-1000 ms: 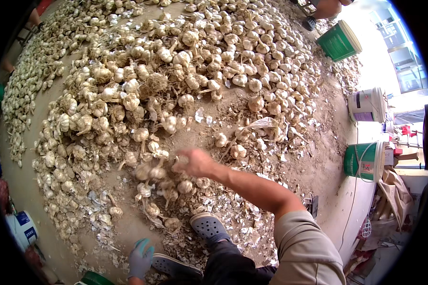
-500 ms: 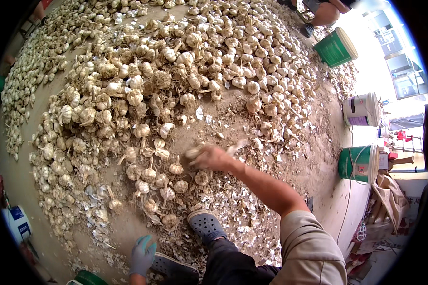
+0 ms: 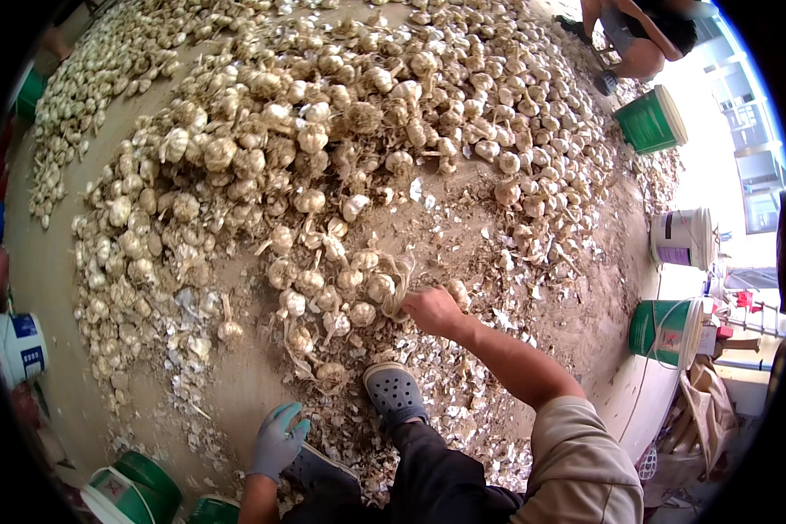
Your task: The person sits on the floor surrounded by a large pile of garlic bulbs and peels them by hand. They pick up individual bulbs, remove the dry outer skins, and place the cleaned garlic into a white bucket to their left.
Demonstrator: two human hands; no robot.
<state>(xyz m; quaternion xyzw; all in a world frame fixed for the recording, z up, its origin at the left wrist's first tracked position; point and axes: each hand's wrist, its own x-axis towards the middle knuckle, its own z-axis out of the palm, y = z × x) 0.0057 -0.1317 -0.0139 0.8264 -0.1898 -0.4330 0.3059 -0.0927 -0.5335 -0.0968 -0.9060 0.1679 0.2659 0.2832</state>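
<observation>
My right hand [image 3: 434, 311] is bare and reaches down to the loose bulbs in front of my shoe, its fingers closed on garlic. A pale, curved, blurred piece [image 3: 400, 286] shows at the fingertips, and a garlic bulb [image 3: 457, 295] shows at the other side of the hand. Several dirty bulbs with roots and stalks [image 3: 349, 279] lie just left of it. My left hand [image 3: 279, 439] wears a grey glove with teal fingertips. It hangs low beside my shoe, thumb and fingers apart, with nothing visible in it.
A large garlic heap [image 3: 323, 113] spreads across the floor ahead. Papery skins [image 3: 463, 393] surround my grey clog [image 3: 395, 393]. A green bucket [image 3: 664, 332] and white bucket [image 3: 679, 237] stand right; another green bucket [image 3: 135, 489] stands lower left. A person [image 3: 642, 57] sits at the far right.
My right hand has come nearer my shoe and to the right, beside the loose bulbs. My left hand is slightly higher and further right. The view has shifted, showing more buckets at lower left.
</observation>
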